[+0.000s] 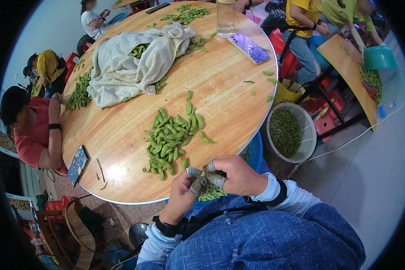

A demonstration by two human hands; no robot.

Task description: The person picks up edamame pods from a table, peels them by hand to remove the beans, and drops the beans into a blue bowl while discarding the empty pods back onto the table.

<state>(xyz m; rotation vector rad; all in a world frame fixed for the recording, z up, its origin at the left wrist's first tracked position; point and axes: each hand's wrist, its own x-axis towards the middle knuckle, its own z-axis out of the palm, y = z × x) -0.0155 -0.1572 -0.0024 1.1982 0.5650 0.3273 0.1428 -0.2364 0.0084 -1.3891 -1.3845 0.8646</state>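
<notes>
My left hand point(186, 186) and my right hand point(235, 176) meet above the table's near edge, with grey coverings on thumbs and fingers. Both are closed in a pinch around a small green edamame pod point(204, 173), which the fingers mostly hide. Just beneath them, shelled green beans point(213, 192) lie in a blue basin point(255, 150), partly covered by my hands and apron. A loose heap of edamame pods point(166, 141) rests on the round wooden table point(121, 121) in front of my hands, with single pods beside it.
On the table are a pale towel point(126, 63) over more pods, a purple phone point(249, 48), a water jar point(226, 20) and a dark patterned phone point(78, 165). A white basket of pods point(285, 132) stands right. A person in red point(33, 130) sits left; others work behind.
</notes>
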